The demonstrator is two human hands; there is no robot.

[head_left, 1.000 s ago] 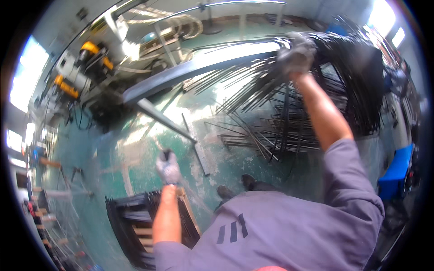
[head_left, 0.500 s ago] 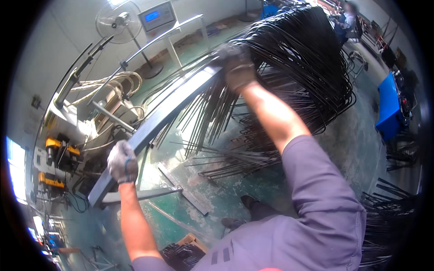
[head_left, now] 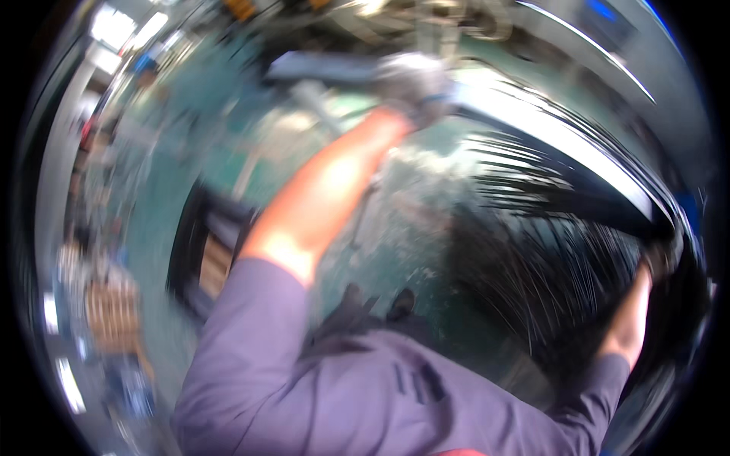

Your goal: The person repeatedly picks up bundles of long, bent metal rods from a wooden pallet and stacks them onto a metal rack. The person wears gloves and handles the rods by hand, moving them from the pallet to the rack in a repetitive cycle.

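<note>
My left hand [head_left: 414, 83], in a light grey glove, is closed round a long metal beam [head_left: 563, 144] at the top of the view, its fingers smeared by motion. From there the beam slopes down to the right, its upper face bright with glare. A dense bundle of thin black rods [head_left: 525, 281] hangs along its lower side. My right hand [head_left: 661, 258], in a dark glove, is at the beam's far right end, against the dark rods. Blur and shadow hide its fingers.
A pale metal leg [head_left: 315, 102] stands under the beam's left part. Left of me on the green floor [head_left: 167, 190] is a brown carton [head_left: 215, 262] with black things around it. A wooden stack [head_left: 112, 319] stands farther left. My shoes [head_left: 403, 302] show below.
The view has swung sharply left, so the beam and rods now lie to the upper right. My right hand appears at the right edge, my left at top centre. Both remain by the beam.
</note>
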